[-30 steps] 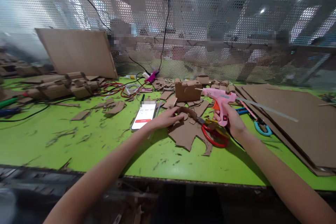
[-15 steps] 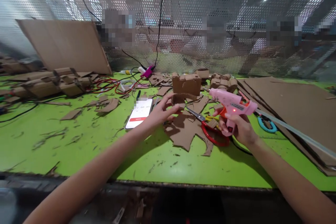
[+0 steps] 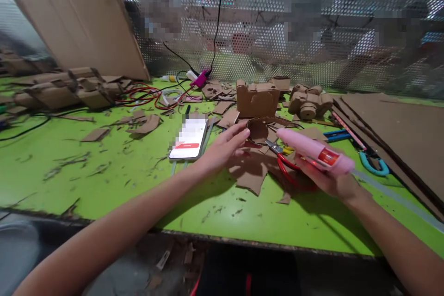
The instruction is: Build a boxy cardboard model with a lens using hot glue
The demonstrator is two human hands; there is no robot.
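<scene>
My left hand (image 3: 231, 144) pinches a round cardboard piece (image 3: 258, 130) with a thin strip along its edge; the strip's free end trails off to the right. In my right hand (image 3: 328, 180) is a pink glue gun (image 3: 308, 148), its front end pointing left at the cardboard piece, apart from it as far as I can see. A clear glue stick (image 3: 395, 194) reaches out behind the gun. Red-handled scissors (image 3: 286, 171) lie under the gun, partly hidden. Cut cardboard scraps (image 3: 251, 178) lie below my left hand.
A phone (image 3: 189, 141) lies left of my left hand. Cardboard camera-shaped models (image 3: 258, 101) stand behind. Turquoise-handled scissors (image 3: 373, 164) and large cardboard sheets (image 3: 398, 134) lie at right. Cables (image 3: 142, 95) and a propped cardboard panel (image 3: 83, 37) are at back left.
My right hand has tipped the glue gun, turning its back end towards me. The cardboard piece in my left hand now shows its round face. The view has shifted slightly.
</scene>
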